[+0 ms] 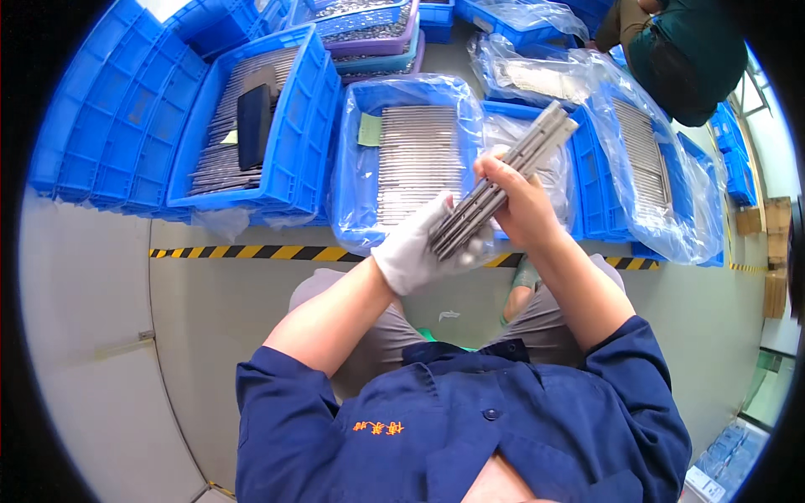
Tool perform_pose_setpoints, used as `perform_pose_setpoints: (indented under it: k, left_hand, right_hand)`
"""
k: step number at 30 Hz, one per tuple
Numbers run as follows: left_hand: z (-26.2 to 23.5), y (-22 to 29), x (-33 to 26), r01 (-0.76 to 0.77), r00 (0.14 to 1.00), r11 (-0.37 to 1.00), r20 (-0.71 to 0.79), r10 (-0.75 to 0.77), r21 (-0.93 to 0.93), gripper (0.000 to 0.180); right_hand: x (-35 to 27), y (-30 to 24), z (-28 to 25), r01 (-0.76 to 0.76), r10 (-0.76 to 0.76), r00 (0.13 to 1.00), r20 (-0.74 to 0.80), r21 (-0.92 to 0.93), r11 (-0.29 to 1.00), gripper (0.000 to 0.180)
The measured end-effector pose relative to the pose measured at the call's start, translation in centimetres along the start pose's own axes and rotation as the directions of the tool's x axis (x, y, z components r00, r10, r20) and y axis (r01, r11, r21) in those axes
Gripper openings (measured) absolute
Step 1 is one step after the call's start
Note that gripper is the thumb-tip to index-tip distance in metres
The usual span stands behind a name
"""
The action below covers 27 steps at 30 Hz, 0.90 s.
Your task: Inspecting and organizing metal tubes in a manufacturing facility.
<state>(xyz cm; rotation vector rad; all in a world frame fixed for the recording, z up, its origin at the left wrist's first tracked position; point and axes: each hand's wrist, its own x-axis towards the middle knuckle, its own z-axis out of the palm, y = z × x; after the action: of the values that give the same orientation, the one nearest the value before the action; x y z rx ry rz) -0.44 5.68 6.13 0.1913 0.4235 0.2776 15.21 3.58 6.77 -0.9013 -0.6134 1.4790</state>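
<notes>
Both my hands grip a bundle of slim grey metal strips point(543, 138), tilted up to the right above the crates' near edge. My left hand point(411, 256), in a white glove, is wrapped round the lower end. My right hand point(527, 205) closes round the middle; its fingers are partly hidden behind the strips. Small holes or dark marks run along the strips. Just beyond my left hand stands a blue crate point(356, 101) lined with clear plastic. In it lies a close row of similar metal strips point(415, 159), with a yellow-green paper slip point(369, 130) beside them.
To the left, another blue crate point(293, 126) holds metal strips with a dark flat object point(254, 126) on top. Stacked blue crates point(101, 109) stand farther left. A plastic-lined crate of strips point(641, 151) is at the right, near another person point(683, 63). Striped tape point(251, 251) marks the floor.
</notes>
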Motion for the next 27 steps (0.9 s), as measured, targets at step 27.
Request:
perform_pose_setpoints:
  k: [27]
  left_hand:
    - [0.0, 2.1, -2.6, -0.061, 0.842, 0.529, -0.241, 0.482, 0.846, 0.017]
  right_hand:
    - [0.8, -1.0, -3.4, 0.138, -0.080, 0.989, 0.122, -0.961, 0.240, 0.029]
